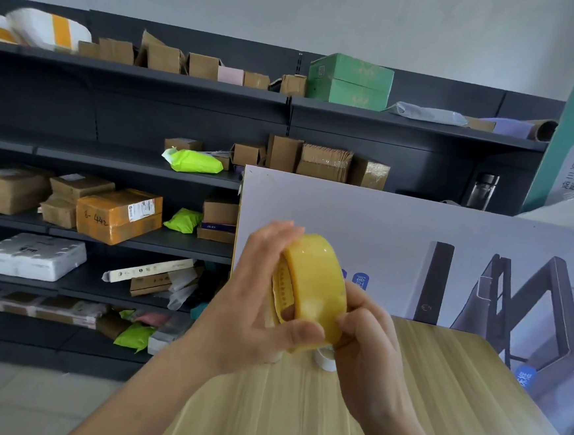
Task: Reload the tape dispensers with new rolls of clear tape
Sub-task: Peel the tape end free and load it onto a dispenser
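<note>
head view, item one: tape roll (pixel 311 288), yellowish clear, held up above the wooden table (pixel 400 415), standing on edge, its core axis running roughly left to right and tilted. your left hand (pixel 254 304) lies left of the roll, fingers over its top, thumb clamped on its lower face. your right hand (pixel 368 344) sits below-right of the roll, fingertips pinching its rim, likely hunting the free end. small white ring (pixel 324 357) just under the roll, partly hidden. no dispenser in sight; parcel shelves (pixel 106 230) well left of the roll.
</note>
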A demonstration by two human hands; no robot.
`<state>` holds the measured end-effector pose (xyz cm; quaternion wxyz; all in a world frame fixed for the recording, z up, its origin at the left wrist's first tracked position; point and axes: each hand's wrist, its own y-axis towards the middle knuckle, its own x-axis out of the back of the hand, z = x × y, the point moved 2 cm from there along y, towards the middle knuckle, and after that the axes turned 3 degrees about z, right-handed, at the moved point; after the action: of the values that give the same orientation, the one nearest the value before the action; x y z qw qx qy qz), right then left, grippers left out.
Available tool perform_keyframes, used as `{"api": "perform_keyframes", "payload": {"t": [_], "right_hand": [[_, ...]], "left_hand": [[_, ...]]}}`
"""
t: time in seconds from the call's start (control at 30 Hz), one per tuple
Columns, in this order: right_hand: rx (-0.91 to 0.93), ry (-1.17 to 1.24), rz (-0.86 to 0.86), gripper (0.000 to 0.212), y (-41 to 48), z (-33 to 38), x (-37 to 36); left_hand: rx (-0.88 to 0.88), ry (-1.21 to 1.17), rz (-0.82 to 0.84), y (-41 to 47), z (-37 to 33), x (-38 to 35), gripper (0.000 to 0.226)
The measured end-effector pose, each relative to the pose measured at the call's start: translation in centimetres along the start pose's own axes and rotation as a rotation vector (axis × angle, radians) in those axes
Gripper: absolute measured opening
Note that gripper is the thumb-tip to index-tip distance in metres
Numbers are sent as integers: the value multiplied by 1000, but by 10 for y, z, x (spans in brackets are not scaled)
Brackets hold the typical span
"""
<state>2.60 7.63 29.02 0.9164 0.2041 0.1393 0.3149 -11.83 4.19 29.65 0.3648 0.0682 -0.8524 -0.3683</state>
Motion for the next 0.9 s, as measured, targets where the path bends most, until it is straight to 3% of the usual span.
{"api": "perform_keyframes", "payload": {"t": [0.1,0.2,0.4,0.5,0.6,0.7,0.8,0.9], "right_hand": [[21,-25,-24,32,0,-3,1],[28,17,-19,31,-1,-5,1],[-37,19,-52,36,1,-4,3],[-41,44,-72,19,2,2,1],[-45,66,-92,24,2,5,-1],[-29,64,-119,14,3,5,-3],[-18,77,-134,26,4,4,-4],[-20,79,-128,36,3,4,-3]], "left_hand": [[167,-145,93,8,5,6,102],[208,-155,121,11,5,9,100],[4,33,22,6,-4,4,100],[-98,128,-9,4,-8,-2,98],[-155,137,-22,3,-8,-5,91],[-193,136,-30,2,-7,-7,85],[-232,168,-46,1,-5,-9,75],[-228,109,-58,-1,-4,-9,78]]}}
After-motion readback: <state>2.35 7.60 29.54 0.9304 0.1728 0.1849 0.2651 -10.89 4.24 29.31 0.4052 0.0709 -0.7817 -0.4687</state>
